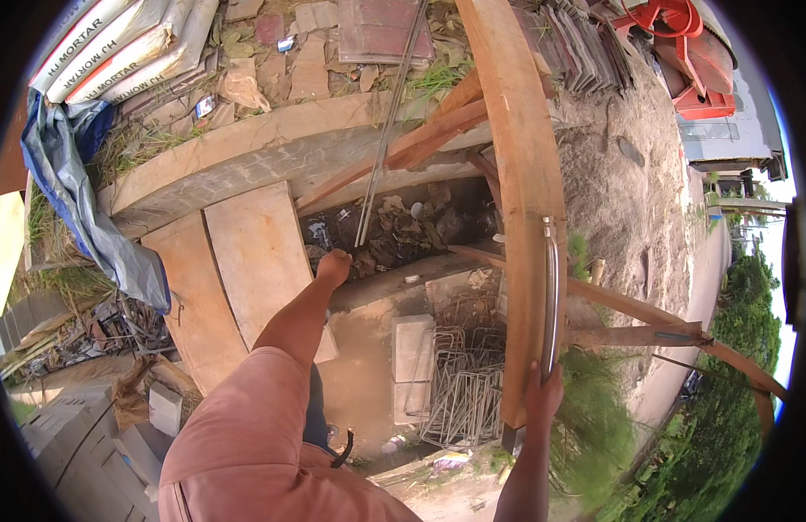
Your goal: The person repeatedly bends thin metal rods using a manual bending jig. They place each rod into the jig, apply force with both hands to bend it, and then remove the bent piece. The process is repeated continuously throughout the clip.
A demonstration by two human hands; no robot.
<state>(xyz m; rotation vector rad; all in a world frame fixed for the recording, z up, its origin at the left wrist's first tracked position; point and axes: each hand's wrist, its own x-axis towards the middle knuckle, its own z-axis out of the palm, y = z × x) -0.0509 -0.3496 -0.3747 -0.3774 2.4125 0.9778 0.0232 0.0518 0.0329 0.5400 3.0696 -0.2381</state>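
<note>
My right hand [544, 393] is closed round the near end of a shiny metal bar [553, 296]. The bar lies along the top of a long wooden beam [518, 174], and a small fitting shows at its far end. To the left, my left hand [335, 266] is a closed fist, held over the edge of a debris-filled trench. Whatever it grips, if anything, is hidden. Just beyond that fist are the near ends of long thin metal rods [381, 143], which slant away toward the top.
Bent wire stirrups [462, 391] are heaped left of the beam, beside pale blocks [412, 365]. Two boards [264, 252] lie on the left, near a blue-grey tarp [116, 200] and stacked bags [124, 52]. Wooden braces [638, 313] prop the beam. Red machinery [690, 61] stands far right.
</note>
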